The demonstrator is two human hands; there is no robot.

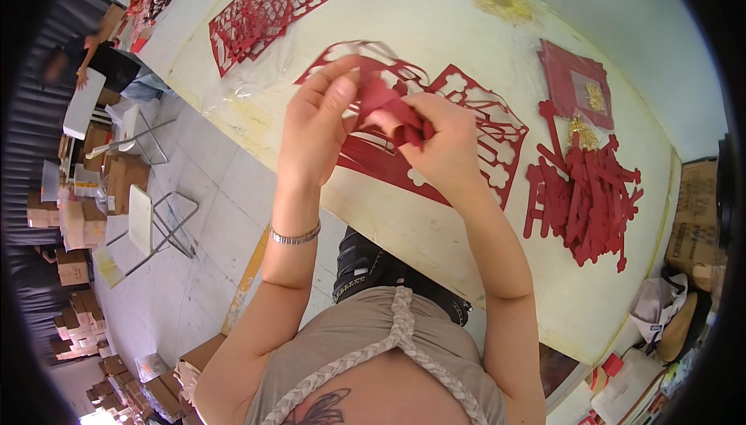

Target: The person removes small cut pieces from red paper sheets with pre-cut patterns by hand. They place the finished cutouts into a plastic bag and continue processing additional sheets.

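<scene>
My left hand (323, 113) pinches the edge of a blurred red cut-out piece (376, 90), seemingly felt, between thumb and fingers. In my right hand (449, 139) is a small bunch of red pieces (412, 128), gripped between the thumb and curled fingers. Both hands are raised over the table's near edge, close together. Beneath them lie red sheets with many die-cut openings (498, 133), partly hidden by the hands. To the right, a heap of loose red cut-out strips (588, 198) is spread on the table (402, 238).
Another stack of perforated red sheets (262, 17) lies at the far left, beside clear plastic film (250, 90). Bagged red pieces (568, 75) and a bag of gold-coloured bits (581, 132) sit at the right. A folding chair (141, 221), cartons (81, 221) and a person (111, 64) are off left.
</scene>
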